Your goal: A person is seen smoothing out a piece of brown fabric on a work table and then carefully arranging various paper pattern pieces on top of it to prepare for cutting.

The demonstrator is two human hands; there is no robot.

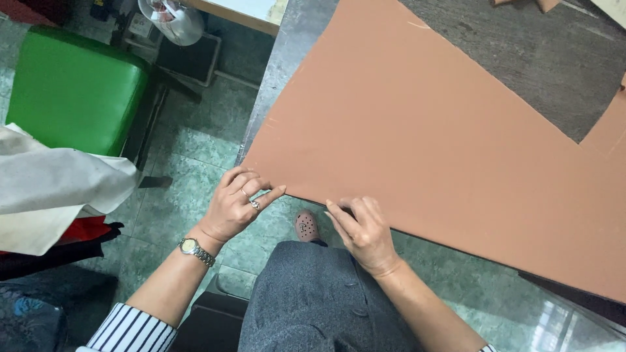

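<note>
Both hands pinch the near edge of a large brown sheet (424, 150) on the desk (521, 45): left hand (233, 207) fingers at its corner, right hand (362, 231) fingers just beside

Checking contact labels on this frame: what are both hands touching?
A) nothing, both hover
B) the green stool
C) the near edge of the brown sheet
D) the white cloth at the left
C: the left hand and the right hand both pinch the near edge of the large brown sheet that lies on the dark table; the green stool and white cloth sit untouched off to the left.
</note>
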